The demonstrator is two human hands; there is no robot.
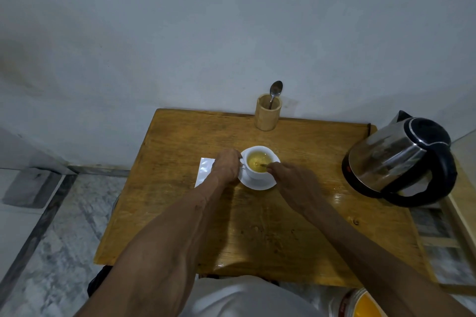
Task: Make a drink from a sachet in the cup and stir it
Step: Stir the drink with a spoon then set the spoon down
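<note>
A white cup (256, 173) filled with yellowish liquid stands on a white saucer (257, 184) in the middle of the wooden table. My left hand (226, 166) grips the cup's handle on its left side. My right hand (291, 183) pinches a thin stirrer (263, 164) whose tip dips into the liquid. A shiny silver sachet (204, 168) lies flat on the table left of the cup, partly hidden by my left wrist.
A steel and black electric kettle (399, 159) sits at the table's right edge. A wooden holder (268, 113) with a spoon (275, 91) stands at the back by the wall. The wooden table (257, 234) is small, with marble floor to its left. A yellow-lidded container (360, 304) sits at the bottom right.
</note>
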